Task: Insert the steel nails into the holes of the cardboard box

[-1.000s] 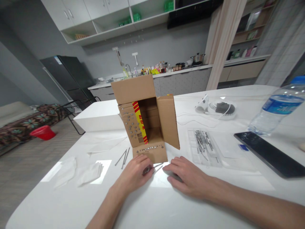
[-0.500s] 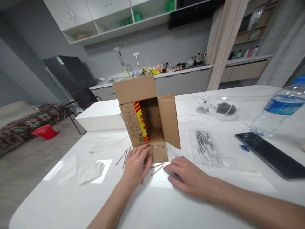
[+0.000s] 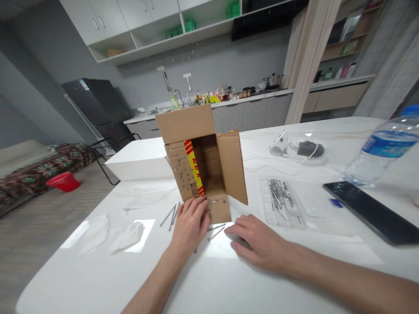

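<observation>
An open cardboard box (image 3: pixel 183 125) stands in the middle of the table, its flaps spread and its opening facing me. Many grey round spots, perhaps nail heads, dot its left flap (image 3: pixel 180 170); a few more mark the lower flap (image 3: pixel 220 214). My left hand (image 3: pixel 191 222) lies at the left edge of that lower flap, fingers stretched over it and thumb apart. Resting on the table to the right of the flap, my right hand (image 3: pixel 253 240) has loosely bent fingers and nothing visible in it. Long nails (image 3: pixel 216 233) lie between the hands, with several more nails (image 3: pixel 172 217) left of my left hand.
At right, a clear compartment case (image 3: pixel 281 203) holds many nails, near a black phone (image 3: pixel 373 211) and a water bottle (image 3: pixel 381 148). A white box (image 3: pixel 140 163) stands behind at left. White folded tissues (image 3: pixel 127 237) lie at the left front. A white corded device (image 3: pixel 306 151) sits farther back.
Both hands and the box stay almost where they were. The view has shifted very slightly.
</observation>
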### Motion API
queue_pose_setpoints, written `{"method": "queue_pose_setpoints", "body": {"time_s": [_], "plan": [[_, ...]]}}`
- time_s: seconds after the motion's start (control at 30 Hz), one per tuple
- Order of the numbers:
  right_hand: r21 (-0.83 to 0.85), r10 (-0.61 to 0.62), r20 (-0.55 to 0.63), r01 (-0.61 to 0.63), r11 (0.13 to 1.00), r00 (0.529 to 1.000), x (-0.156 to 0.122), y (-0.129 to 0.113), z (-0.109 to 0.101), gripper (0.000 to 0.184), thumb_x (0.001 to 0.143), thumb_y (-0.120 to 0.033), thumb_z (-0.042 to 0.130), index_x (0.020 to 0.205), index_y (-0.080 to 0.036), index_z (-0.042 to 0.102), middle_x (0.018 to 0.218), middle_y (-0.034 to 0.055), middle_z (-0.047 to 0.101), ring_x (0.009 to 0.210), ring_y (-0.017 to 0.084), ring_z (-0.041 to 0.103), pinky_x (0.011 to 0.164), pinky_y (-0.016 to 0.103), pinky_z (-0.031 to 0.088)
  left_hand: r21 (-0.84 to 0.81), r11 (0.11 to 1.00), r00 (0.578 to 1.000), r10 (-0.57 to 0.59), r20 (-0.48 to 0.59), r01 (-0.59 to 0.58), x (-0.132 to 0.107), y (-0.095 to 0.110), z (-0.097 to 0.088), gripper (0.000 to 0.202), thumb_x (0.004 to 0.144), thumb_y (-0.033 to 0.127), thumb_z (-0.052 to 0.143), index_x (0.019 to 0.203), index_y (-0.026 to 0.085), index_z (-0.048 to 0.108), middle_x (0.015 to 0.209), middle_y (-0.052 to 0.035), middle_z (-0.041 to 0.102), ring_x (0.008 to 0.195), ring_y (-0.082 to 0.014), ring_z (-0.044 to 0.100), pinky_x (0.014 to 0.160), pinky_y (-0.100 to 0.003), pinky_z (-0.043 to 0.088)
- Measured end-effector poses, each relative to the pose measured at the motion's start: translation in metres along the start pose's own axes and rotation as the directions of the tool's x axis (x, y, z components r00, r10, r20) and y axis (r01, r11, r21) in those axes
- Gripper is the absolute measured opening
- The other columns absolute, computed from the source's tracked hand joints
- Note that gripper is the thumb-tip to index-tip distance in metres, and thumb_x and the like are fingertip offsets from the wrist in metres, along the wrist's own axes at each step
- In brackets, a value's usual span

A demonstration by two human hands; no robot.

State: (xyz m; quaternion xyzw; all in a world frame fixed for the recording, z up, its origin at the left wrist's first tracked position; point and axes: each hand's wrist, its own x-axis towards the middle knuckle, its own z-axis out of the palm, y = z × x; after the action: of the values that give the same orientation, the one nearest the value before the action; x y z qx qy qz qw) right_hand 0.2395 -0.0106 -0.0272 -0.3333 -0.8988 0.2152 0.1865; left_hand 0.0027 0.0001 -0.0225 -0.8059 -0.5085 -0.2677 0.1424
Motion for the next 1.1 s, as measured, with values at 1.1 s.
{"method": "queue_pose_setpoints", "body": {"time_s": [1.1], "plan": [[0.004,-0.005,-0.003,0.005,1.0,1.0,-0.001,0.0,0.001,0.016,0.095,-0.021,0.053,0.105,-0.019,0.065,0.092,0.0057,0.064,0.09,0.022,0.057,0.083,0.037,0.038,-0.074,0.983,0.983,-0.175,-0.063,0.17,0.001,-0.013,-0.009,0.012,0.094,0.014,0.051,0.097,0.023,0.058,0.093,-0.0025,0.072,0.092,-0.0228,0.064,0.083,-0.039,0.041]]}}
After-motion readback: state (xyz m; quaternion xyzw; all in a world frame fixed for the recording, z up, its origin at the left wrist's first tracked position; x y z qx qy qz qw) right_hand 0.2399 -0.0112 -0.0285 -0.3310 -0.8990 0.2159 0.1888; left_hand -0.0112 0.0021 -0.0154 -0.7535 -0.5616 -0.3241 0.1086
